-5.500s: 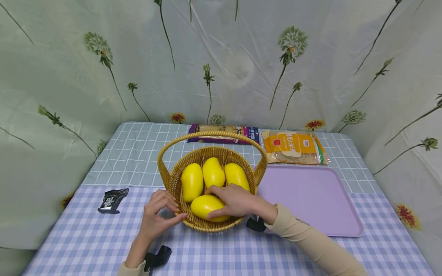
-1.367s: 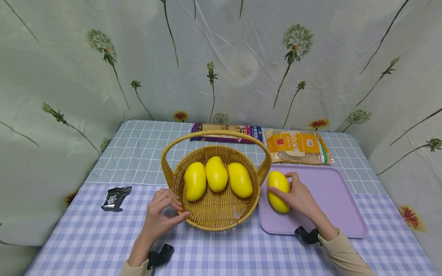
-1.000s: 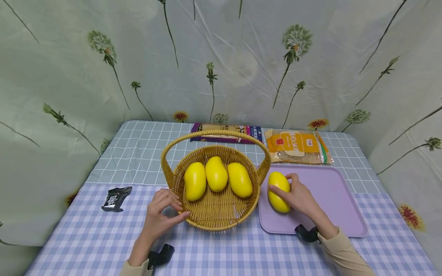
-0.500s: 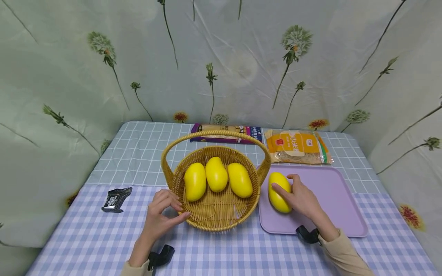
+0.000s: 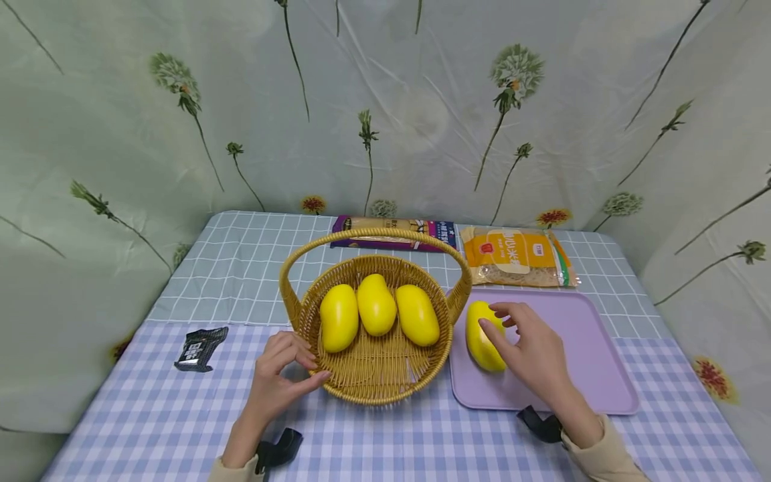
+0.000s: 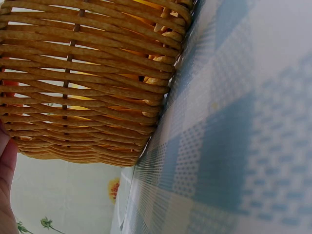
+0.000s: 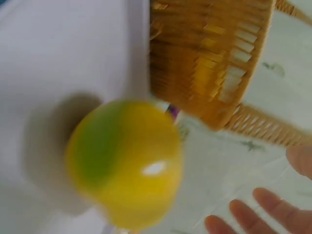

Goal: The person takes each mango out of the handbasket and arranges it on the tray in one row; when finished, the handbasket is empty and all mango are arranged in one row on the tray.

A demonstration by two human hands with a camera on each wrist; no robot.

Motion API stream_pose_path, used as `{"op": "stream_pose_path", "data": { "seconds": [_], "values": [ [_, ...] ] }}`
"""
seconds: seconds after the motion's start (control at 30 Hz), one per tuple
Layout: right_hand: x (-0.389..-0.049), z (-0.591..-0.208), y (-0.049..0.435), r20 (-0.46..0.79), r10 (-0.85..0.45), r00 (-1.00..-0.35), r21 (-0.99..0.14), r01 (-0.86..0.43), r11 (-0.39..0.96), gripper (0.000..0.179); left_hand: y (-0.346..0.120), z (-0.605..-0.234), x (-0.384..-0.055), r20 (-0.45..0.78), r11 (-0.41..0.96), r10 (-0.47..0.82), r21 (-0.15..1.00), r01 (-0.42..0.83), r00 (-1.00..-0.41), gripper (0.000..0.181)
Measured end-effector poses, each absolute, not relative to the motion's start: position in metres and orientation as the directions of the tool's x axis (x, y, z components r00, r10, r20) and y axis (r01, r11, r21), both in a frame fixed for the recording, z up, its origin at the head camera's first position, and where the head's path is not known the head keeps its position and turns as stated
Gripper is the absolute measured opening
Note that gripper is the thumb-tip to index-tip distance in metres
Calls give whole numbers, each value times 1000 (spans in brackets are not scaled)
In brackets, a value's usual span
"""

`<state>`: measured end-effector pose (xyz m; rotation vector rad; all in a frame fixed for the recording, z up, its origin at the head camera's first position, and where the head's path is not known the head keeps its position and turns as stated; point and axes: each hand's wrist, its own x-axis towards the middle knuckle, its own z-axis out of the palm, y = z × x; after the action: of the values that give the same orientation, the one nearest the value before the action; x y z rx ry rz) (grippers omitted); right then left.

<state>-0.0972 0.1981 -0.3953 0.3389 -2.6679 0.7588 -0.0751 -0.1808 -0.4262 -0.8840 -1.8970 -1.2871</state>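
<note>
My left hand [image 5: 278, 375] pinches the near-left rim of a wicker basket [image 5: 373, 378] with a tall arched handle. Three yellow mangoes [image 5: 377, 305] lie side by side in the basket's far half. To the right, another mango [image 5: 479, 345] rests on the left side of a purple tray [image 5: 581, 355]; a green patch shows on it in the right wrist view. Just right of that mango hovers my right hand [image 5: 539, 351], its fingers spread and apart from the fruit. The woven wall [image 6: 87, 87] of the basket fills much of the left wrist view.
Behind the tray lies an orange grain packet [image 5: 515, 258]. A purple packet [image 5: 391, 231] is at the back, partly behind the basket handle. A small black wrapper [image 5: 201, 349] lies on the checked cloth [image 5: 144, 415] at left.
The right hand moved a mango from the basket's near side to the tray, then let it go and drew back slightly rightward. The left hand has stayed at the basket rim.
</note>
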Motion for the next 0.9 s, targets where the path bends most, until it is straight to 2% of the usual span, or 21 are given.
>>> {"op": "stream_pose_path", "data": {
  "seconds": [0.1, 0.2, 0.43, 0.7, 0.9],
  "values": [
    [-94, -390, 190, 510, -189, -839, -438, -442, 783, 26, -181, -426, -75, 821, 281, 162, 493, 823, -548, 32],
    [-93, -385, 181, 577, -242, -781, -429, -541, 724, 22, -181, -426, -75, 820, 285, 161, 494, 821, -549, 32],
    [-94, -376, 159, 589, -356, -725, -461, -664, 589, 15, -181, -426, -75, 813, 293, 162, 501, 814, -559, 33],
    [-99, -373, 131, 518, -471, -714, -436, -694, 573, 28, -182, -426, -74, 814, 291, 163, 500, 816, -557, 32],
    [-106, -366, 112, 340, -511, -790, -449, -614, 650, 42, -181, -425, -74, 815, 285, 167, 499, 818, -555, 31]
  ]
}}
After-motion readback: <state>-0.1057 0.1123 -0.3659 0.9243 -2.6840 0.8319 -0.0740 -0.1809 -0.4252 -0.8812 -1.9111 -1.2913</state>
